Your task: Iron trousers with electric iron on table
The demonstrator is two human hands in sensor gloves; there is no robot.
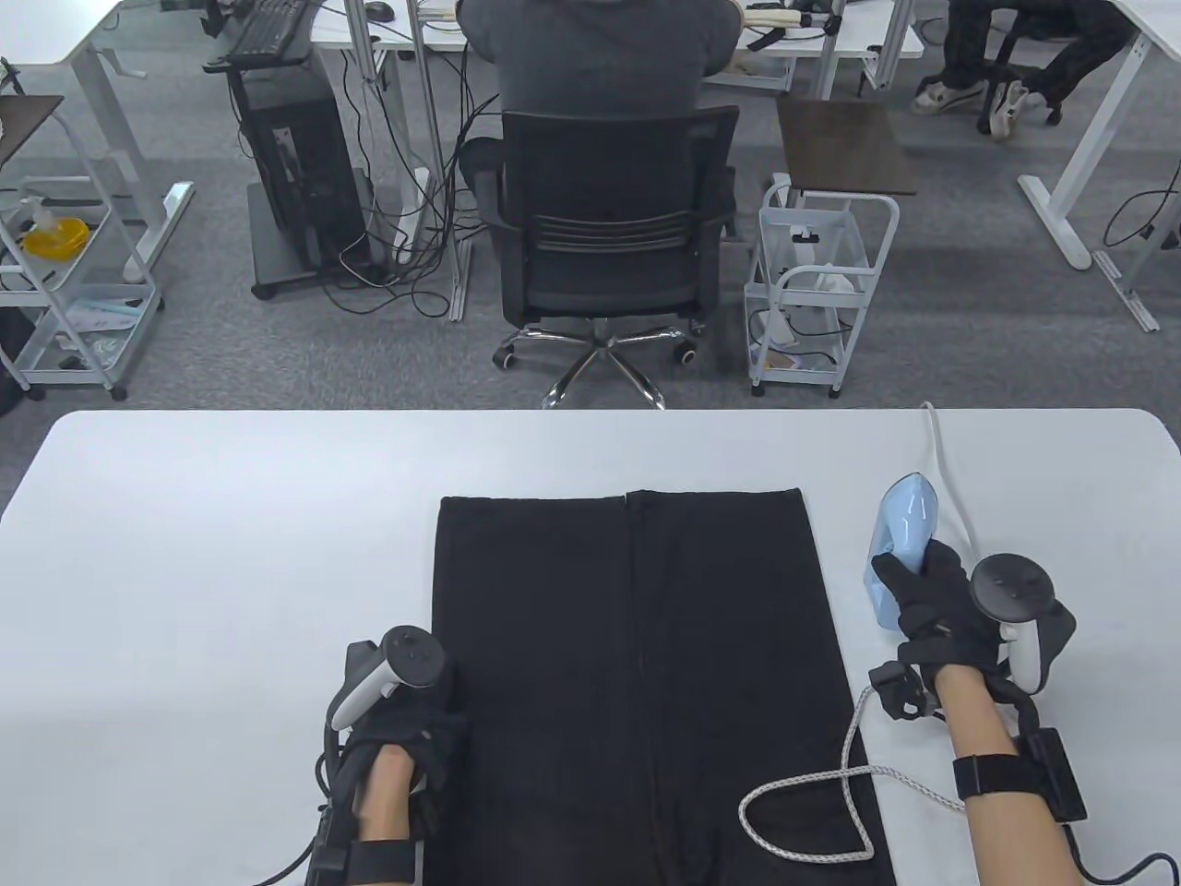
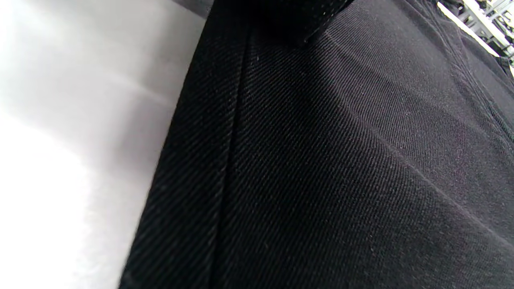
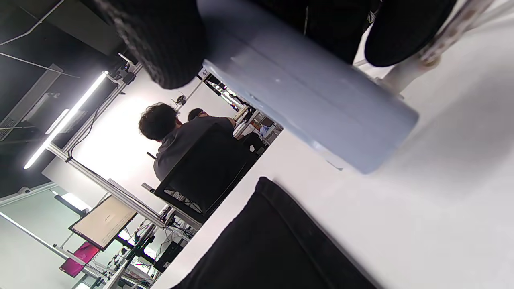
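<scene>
I am working at one white tabletop (image 1: 231, 554). One pair of black trousers (image 1: 637, 674) is lying flat at its middle, legs running away from me, hems at the far end.

Step in hand, as I judge it: picking up the iron, with no pressing begun yet. One pale blue electric iron (image 1: 900, 544) is sitting on the bare tabletop just right of the trousers, apart from the cloth. In the right wrist view its body (image 3: 313, 100) is showing close above the white surface, with the trousers' edge (image 3: 273, 241) lying nearby.

My right hand (image 1: 941, 600) is wrapping its grip around the iron's rear, fingers curled over the blue body. My left hand (image 1: 406, 729) is resting on the near left edge of the trousers; I cannot tell whether its fingers are flat or curled, as the tracker and glove are hiding them. The left wrist view is showing only twill weave (image 2: 321, 160) and a side seam.

One white braided cord (image 1: 803, 812) is looping across the lower right trouser leg.

Next move, I am expecting: lifting the iron leftward onto the right leg, while keeping that cord loop clear of the soleplate and holding the cloth steady.
</scene>
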